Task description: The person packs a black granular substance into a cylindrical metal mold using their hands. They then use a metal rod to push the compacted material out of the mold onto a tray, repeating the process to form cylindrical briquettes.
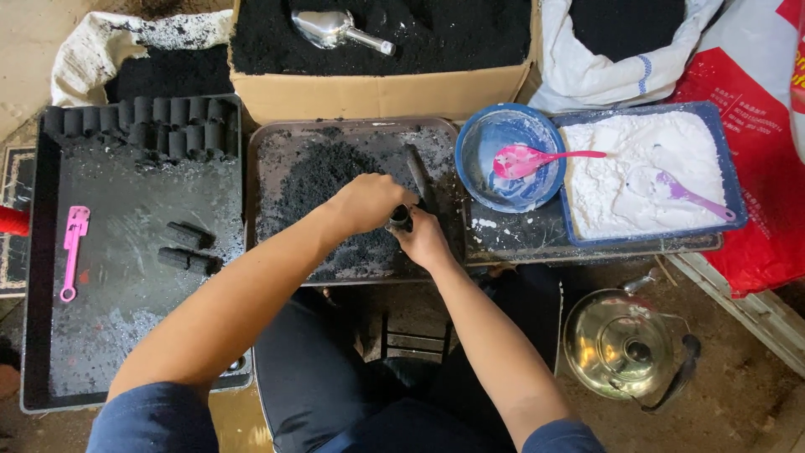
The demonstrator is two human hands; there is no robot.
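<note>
Pressing down, the left hand (369, 204) closes over the small black tube (399, 220); the right hand (425, 239) grips it above the tray (268, 168); keeping it upright seems wise.

Both hands are meeting over the shallow dark metal tray (268, 143) dusted with black powder. The left hand (367, 203) is curling down over a short black cylindrical tube (399, 219), while the right hand (425, 239) is gripping that tube from below. A row of black pressed cylinders (142, 124) is lining the far edge of the black flat tray (42, 252) to the left.
</note>
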